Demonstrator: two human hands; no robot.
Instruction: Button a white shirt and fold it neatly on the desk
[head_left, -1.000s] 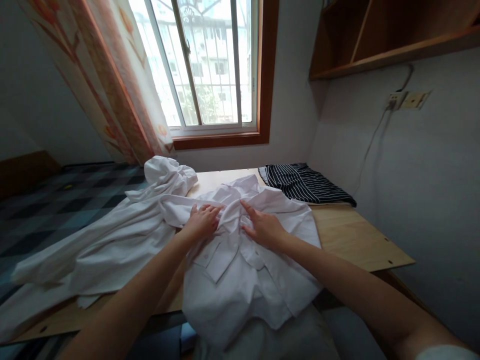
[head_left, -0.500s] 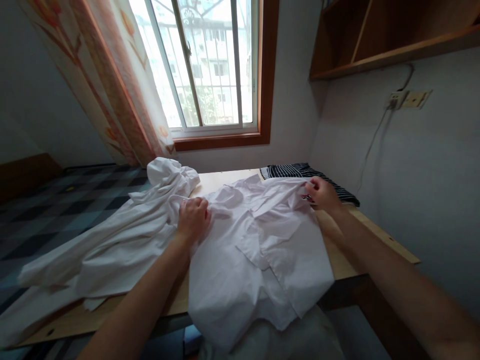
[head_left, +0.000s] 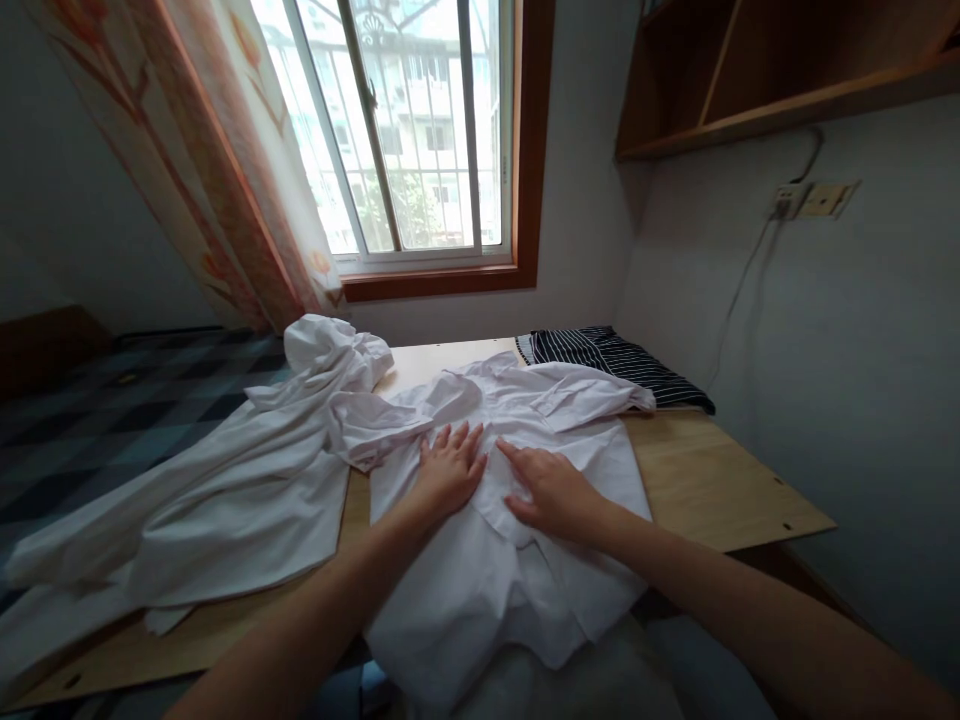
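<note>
A white short-sleeved shirt (head_left: 450, 590) lies spread on the wooden board, its lower hem hanging over the near edge. My left hand (head_left: 453, 468) rests on the middle of the shirt with its fingers stretched out. Just to its right, my right hand (head_left: 551, 490) touches the cloth near the front placket, thumb and forefinger apart and the other fingers partly hidden. Both sleeves lie out to the sides. To the left, a second white garment (head_left: 247, 500) sits in loose folds, touching the shirt's left sleeve.
A black striped cloth (head_left: 600, 350) lies at the back right of the wooden board (head_left: 720, 480). On the left is a bed with a checked cover (head_left: 67, 430). A window (head_left: 420, 130) with a flowered curtain (head_left: 217, 170) is ahead, and a shelf (head_left: 787, 100) hangs at the right.
My right hand has let go of the right sleeve, which now lies flat, and moved left to the shirt's middle. My left hand has moved right, off the left sleeve.
</note>
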